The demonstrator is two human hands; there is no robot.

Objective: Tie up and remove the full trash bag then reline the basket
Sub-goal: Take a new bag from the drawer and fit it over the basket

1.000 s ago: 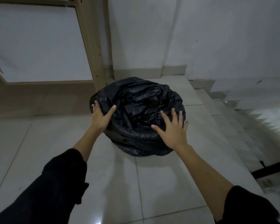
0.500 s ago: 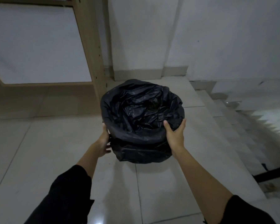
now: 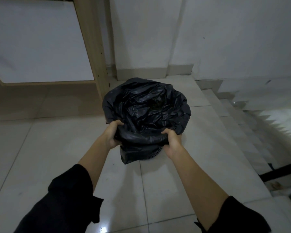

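Note:
A black trash bag (image 3: 146, 108) lines a small dark perforated basket (image 3: 155, 153) standing on the tiled floor. The bag's mouth is open and crumpled, with some dark contents deep inside. My left hand (image 3: 112, 134) grips the bag's folded-over rim at the near left. My right hand (image 3: 172, 140) grips the rim at the near right. Between my hands the near rim is bunched and lifted off the basket's edge. Most of the basket is hidden under the bag.
A wooden shelf post (image 3: 92, 52) stands just behind and left of the basket. White walls close the corner behind. A stairway (image 3: 252, 125) drops away on the right, with a dark rail (image 3: 279, 172) lower right. Pale floor tiles (image 3: 40, 157) spread to the left and near side.
My hands went from lying flat on the bag, to holding the basket's sides, to now clutching the near rim of the bag and pulling it up off the basket.

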